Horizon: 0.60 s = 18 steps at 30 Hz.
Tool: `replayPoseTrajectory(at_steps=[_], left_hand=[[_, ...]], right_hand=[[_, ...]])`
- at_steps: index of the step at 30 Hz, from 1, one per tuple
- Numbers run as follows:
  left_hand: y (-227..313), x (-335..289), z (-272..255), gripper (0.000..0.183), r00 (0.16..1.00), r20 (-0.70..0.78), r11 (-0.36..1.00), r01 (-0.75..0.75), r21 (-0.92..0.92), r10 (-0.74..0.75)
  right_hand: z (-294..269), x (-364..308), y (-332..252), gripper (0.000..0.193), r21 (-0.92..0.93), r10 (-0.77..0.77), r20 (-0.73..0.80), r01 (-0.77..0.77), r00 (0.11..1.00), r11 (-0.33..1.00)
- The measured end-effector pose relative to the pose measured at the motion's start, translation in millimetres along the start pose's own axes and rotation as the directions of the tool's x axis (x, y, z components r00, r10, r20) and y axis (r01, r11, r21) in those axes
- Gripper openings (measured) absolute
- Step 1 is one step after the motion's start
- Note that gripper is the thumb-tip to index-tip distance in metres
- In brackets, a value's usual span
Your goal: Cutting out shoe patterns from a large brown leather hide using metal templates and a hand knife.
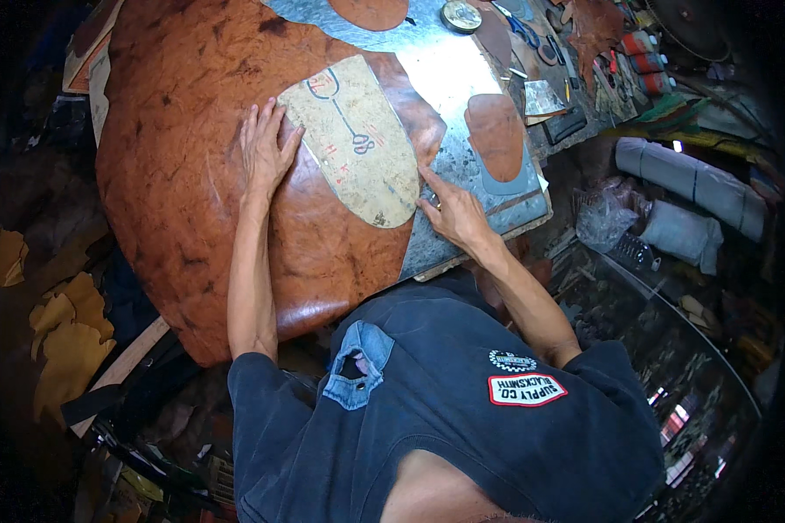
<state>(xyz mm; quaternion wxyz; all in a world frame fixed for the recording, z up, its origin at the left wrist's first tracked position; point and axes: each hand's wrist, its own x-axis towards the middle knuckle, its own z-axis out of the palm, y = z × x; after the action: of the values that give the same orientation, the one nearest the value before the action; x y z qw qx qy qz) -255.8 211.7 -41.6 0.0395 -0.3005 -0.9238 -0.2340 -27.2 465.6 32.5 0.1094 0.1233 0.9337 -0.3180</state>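
Note:
A large brown leather hide (183,174) covers much of the table and hangs over its near edge. On it lies a pale tongue-shaped pattern template (353,161) with hand-drawn marks, its rounded end toward me. My left hand (269,148) rests flat on the leather at the template's left edge, fingers stretched out and thumb touching or close to the edge. At the template's right edge, by the border of the hide, my right hand (455,209) has its index finger and thumb extended and apart. No tool shows in it; its other fingers are partly hidden.
A brown leather piece (495,131) lies right of the template on the grey metal tabletop (427,240). Farther back are a round tin (460,16) and blue-handled scissors (522,30). Red bottles (647,63) stand far right. Leather scraps (70,340) lie low on the left.

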Motion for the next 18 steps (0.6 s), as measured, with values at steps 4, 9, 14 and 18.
replayPoseTrajectory(at_steps=[4, 9, 14, 18], left_hand=[[3, 17, 1, 0.05, 0.996, -0.063, 0.979, 0.054, -0.197, -0.068], [12, 34, -12, 0.047, 0.805, 0.268, 0.044, 0.342, -0.939, -0.53], [19, -23, -49, 0.037, 0.774, 0.416, -0.208, 0.361, -0.909, -0.477], [-22, -138, -110, 0.035, 0.721, 0.338, -0.27, 0.214, -0.939, -0.605]], right_hand=[[1, -2, 2, 0.056, -0.004, 0.002, -0.011, -0.002, 1.0, 1.0], [3, -1, 2, 0.059, -0.02, -0.012, 0.043, 0.012, 0.999, 1.0], [2, -20, -2, 0.059, 0.106, -0.081, -0.052, 0.086, 0.995, 0.991], [1, -49, -40, 0.043, 0.327, -0.325, 0.043, 0.294, 0.945, 0.898]])
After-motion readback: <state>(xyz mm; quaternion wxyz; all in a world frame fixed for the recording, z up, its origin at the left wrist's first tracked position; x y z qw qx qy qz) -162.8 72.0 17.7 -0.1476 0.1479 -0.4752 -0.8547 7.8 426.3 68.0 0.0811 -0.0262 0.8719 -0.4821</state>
